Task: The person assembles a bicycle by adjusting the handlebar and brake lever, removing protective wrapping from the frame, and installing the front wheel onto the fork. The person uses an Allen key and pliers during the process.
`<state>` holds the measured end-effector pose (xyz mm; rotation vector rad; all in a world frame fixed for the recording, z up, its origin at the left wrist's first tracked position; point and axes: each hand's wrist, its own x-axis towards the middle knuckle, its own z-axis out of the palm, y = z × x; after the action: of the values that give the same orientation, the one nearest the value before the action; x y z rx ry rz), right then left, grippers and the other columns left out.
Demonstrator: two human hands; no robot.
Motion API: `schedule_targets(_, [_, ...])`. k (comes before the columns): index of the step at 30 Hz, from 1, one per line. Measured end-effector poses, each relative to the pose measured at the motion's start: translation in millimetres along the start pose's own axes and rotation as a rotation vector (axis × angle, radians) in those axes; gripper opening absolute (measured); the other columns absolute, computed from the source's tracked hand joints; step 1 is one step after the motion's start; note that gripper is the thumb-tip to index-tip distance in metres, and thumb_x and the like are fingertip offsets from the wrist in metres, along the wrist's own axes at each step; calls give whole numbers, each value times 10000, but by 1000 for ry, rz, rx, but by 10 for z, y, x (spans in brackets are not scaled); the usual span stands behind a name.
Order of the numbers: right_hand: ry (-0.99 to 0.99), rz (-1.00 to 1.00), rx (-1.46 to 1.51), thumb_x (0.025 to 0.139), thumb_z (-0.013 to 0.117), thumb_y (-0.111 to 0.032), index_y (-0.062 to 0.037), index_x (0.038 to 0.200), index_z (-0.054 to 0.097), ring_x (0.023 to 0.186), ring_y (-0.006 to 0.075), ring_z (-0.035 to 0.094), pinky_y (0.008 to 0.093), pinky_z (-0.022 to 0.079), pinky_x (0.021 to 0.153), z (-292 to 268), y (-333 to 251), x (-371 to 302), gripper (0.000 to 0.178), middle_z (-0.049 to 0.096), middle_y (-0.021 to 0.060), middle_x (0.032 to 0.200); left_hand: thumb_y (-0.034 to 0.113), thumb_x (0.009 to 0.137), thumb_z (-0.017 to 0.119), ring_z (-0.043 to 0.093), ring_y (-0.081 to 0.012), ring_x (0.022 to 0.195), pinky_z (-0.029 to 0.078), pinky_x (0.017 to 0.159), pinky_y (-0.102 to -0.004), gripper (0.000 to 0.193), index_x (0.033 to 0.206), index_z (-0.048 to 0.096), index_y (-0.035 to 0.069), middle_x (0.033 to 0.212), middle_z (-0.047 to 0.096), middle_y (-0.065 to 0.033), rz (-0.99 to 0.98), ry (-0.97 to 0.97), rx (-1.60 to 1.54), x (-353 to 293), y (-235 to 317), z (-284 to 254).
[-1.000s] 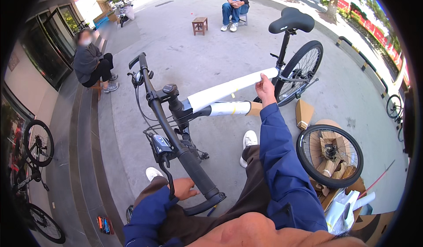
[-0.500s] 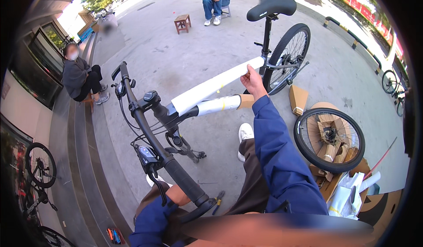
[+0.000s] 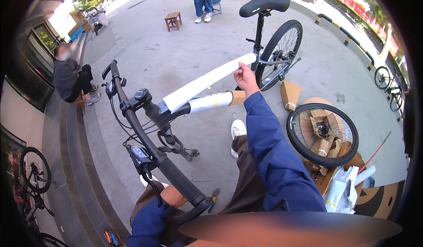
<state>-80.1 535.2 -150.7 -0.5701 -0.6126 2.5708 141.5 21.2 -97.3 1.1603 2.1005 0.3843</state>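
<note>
As right hand [image 3: 246, 77] holds it | upper white wrap [image 3: 206, 83] | slants up rightward

Bright daylight; edges bowed (corners black); bottom smeared.

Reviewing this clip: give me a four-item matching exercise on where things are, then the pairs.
Things:
1. right hand
2. loose wheel
3. saddle
4. small stool

Places:
A. atop the seat post
B. standing on the pavement
C. at the upper white wrapping
D. lying over cardboard

Pairs: 1-C, 2-D, 3-A, 4-B
</note>
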Motion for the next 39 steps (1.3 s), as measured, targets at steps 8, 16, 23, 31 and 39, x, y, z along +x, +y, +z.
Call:
schedule_targets(8, [-41,39,-107,1042,672,-388,-178,797,515,581,70,454,238,481,554,-42,-43,-34,359,408,-77,653,478,1004,697,712,-350,1003,565,889,-429,599,1395,604,34,1102,708,-194,3,0,-68,-3,-61,44])
schedule_targets(16, [-6,-58,-123,1033,645,-562,-166,853,541,580,67,415,239,455,549,31,96,71,447,388,-80,655,208,960,635,714,-381,1076,562,966,-447,406,1329,657,41,1149,739,-203,-120,-44,-96,50,-83,90])
schedule_targets(23, [-157,68,-194,1045,606,-597,-158,909,562,594,76,374,258,437,577,-59,78,49,461,320,-84,657,429,1000,670,710,-398,1058,556,937,-451,522,1365,632,58,1131,731,-205,-96,0,-52,95,-83,150])
schedule_targets(31, [-113,-29,-279,1067,586,-567,-138,935,593,613,65,409,262,478,606,11,130,-3,449,392,-85,672,526,1016,643,704,-406,1067,544,950,-464,605,1392,610,53,1151,721,-207,-129,-55,-86,136,-111,163])
schedule_targets(39, [116,-181,-619,1087,552,-522,-79,1073,670,727,103,567,309,550,665,88,109,-59,459,569,-23,794,439,993,666,703,-408,1079,556,944,-459,498,1345,630,88,1149,724,-210,-96,-41,-34,130,-191,234])
